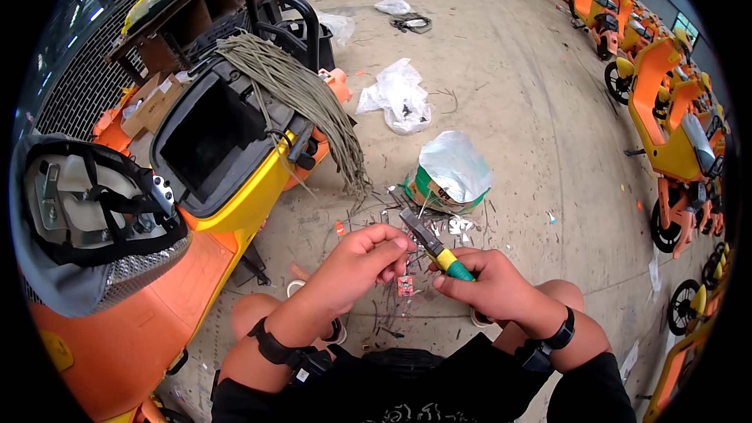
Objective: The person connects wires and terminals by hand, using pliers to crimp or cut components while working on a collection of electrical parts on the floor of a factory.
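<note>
In the head view, a pair of pliers (435, 250) is held in the right hand (492, 283), whose fingers are curled closely around the handles, on the near side of a green container (453, 178). The fingers of the left hand (366, 261), also on the container's near side, are drawn together in a narrow pinch; whether anything thin is held between them cannot be told. The pliers are formed of dark metal with yellow-and-green grips. The container is rounded and topped with crinkled silvery sheeting. To its left, limp greenish-grey strands (301, 90) are draped over a yellow-and-orange vehicle (243, 218); beyond it, a crumpled translucent bag (399, 96) is seen. The concrete floor (533, 121) around the container is littered with white scraps (460, 225), and to its far right scooters (662, 129) are lined up.
</note>
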The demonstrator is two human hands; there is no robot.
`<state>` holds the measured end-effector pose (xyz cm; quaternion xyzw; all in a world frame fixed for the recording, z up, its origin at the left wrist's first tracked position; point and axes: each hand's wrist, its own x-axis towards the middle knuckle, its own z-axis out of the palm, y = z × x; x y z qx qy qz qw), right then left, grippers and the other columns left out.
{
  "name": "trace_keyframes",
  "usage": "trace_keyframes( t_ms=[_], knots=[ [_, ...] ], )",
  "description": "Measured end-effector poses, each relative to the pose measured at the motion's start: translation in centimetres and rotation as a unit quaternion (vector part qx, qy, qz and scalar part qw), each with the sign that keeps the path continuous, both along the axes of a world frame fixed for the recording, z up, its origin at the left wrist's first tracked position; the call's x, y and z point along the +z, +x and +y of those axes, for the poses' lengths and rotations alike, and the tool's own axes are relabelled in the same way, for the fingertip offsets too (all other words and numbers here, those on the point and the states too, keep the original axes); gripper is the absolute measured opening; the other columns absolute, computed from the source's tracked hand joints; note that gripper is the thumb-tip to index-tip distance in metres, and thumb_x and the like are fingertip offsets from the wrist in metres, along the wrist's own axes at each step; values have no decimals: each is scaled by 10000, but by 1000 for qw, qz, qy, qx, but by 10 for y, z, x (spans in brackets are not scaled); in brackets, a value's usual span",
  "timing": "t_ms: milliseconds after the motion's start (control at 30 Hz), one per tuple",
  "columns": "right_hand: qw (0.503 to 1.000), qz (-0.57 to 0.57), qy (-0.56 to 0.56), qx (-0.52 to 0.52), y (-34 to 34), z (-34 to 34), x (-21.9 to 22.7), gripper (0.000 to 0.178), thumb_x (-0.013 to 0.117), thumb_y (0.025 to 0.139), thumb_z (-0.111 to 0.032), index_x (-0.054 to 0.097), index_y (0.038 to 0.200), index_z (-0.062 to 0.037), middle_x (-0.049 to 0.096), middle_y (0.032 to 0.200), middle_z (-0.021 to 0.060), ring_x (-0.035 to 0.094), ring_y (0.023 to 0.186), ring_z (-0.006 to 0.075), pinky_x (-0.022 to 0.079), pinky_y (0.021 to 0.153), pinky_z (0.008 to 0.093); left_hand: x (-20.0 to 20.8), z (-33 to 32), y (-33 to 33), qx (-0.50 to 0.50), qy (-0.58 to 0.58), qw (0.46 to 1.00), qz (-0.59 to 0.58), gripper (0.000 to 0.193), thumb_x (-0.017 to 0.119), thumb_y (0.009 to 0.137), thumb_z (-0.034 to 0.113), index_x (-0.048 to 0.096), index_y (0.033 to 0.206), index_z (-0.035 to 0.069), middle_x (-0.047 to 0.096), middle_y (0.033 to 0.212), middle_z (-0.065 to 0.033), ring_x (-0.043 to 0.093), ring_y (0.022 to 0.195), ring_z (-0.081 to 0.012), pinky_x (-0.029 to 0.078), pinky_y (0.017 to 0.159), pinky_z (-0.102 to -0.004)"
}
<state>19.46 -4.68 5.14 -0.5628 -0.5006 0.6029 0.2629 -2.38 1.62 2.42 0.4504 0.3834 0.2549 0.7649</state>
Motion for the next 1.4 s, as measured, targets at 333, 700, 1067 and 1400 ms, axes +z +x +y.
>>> trace_keyframes(
  t_ms=[333, 700, 1067, 1400],
  knots=[
    [1000, -25, 1, -7, 3, 1, -6, 213, 706, 892, -185, 694, 980, 8, 621, 878, 29, 536, 761, 76, 450, 677, 248, 2, -3, 1, 2, 27, 999, 23, 203, 510, 1015, 204, 623, 1023, 36, 531, 776, 37, 458, 691, -41, 381, 624, -192],
    [990, 17, 133, 49, 4, -1, -30, 225, 707, 881, -144, 686, 1033, 21, 634, 1079, 65, 582, 884, 109, 468, 715, 254, 4, -3, 7, 13, 28, 999, 33, 172, 519, 990, 164, 622, 979, 27, 483, 705, 38, 403, 627, -33, 325, 569, -196],
    [980, -2, 195, 44, 2, -2, -33, 165, 735, 855, -129, 680, 923, 11, 634, 1091, 101, 622, 955, 210, 502, 800, 301, 4, -4, 8, 1, 44, 998, 47, 163, 544, 973, 147, 626, 953, 8, 473, 698, 43, 394, 627, -39, 323, 569, -205],
    [974, -56, 219, 22, 3, -5, -35, 181, 752, 830, -152, 686, 880, 9, 666, 1048, 121, 647, 890, 236, 513, 749, 312, 0, -7, 16, 37, -25, 999, 16, 137, 521, 959, 116, 576, 926, -5, 415, 655, 40, 331, 583, -57, 294, 548, -231]
  ],
)
